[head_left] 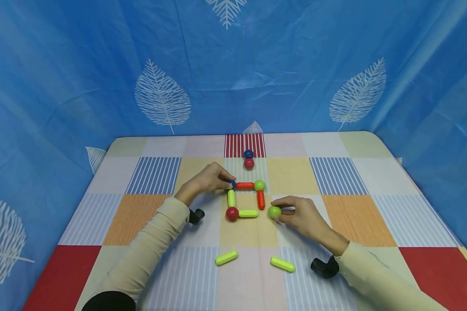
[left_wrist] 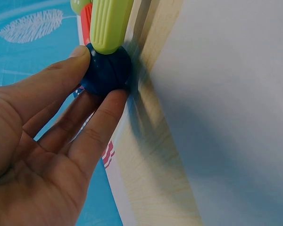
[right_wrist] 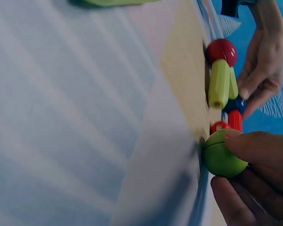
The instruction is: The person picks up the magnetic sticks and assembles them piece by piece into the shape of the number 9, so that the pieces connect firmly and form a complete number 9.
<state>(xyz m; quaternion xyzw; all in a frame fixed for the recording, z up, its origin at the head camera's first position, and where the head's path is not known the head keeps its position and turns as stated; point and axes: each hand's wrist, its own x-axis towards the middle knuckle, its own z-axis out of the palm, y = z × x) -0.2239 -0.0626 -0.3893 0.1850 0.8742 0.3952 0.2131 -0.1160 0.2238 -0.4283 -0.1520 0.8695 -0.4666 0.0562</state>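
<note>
My left hand (head_left: 211, 178) pinches a blue ball (left_wrist: 106, 70) at the far left corner of a frame of balls and rods. From that ball a red rod (head_left: 245, 185) runs right to a green ball (head_left: 260, 185), and a yellow-green rod (head_left: 231, 198) runs down to a red ball (head_left: 231, 214). Another red rod (head_left: 260, 200) hangs off the green ball, and a second yellow-green rod (head_left: 248, 213) points right from the red ball. Between thumb and fingers, my right hand (head_left: 301, 215) holds a second green ball (right_wrist: 224, 154), just right of the two rods' free ends.
Farther back stand a small blue ball (head_left: 248, 154) and a red ball (head_left: 249, 163), close together. Nearer me lie two loose yellow-green rods, a left one (head_left: 226, 258) and a right one (head_left: 282, 264). A patchwork cloth (head_left: 155, 280) covers the table; a blue curtain (head_left: 233, 77) hangs behind.
</note>
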